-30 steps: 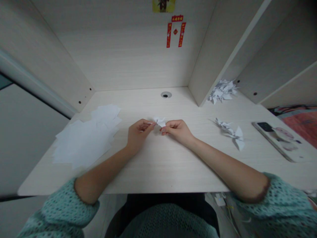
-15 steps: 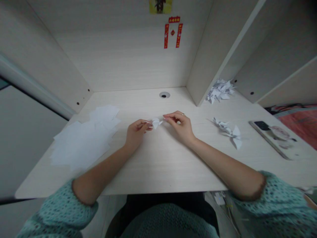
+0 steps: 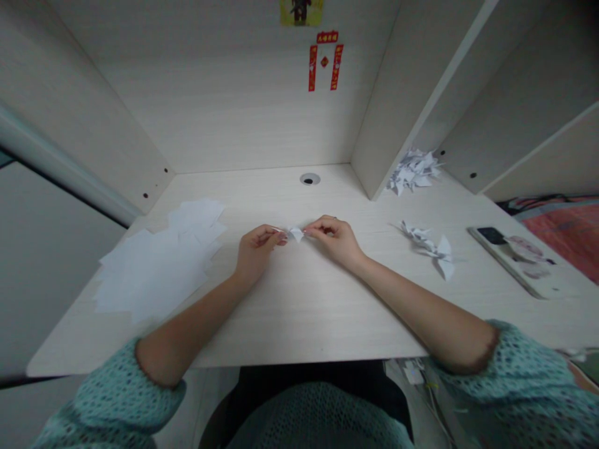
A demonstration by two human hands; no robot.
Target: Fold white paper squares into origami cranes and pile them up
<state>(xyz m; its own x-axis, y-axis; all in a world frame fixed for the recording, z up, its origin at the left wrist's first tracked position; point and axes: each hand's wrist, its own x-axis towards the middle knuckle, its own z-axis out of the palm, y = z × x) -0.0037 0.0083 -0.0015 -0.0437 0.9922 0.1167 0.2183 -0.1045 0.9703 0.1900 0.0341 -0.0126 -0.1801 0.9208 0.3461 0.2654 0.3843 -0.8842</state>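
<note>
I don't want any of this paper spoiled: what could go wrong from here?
The small folded paper is pinched between the left hand and the right hand; too hard a pull might tear it.

The loose white sheets lie in an uneven, overlapping spread beside the left forearm, so a sweep of that arm could scatter them.

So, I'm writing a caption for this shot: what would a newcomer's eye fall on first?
Probably the small folded white paper at mid-desk, pinched between the left hand and the right hand. Next, the red strips on the back panel above, vivid against its pale surface. Then the spread of white sheets on the left and the pile of folded pieces at the far right.
</note>
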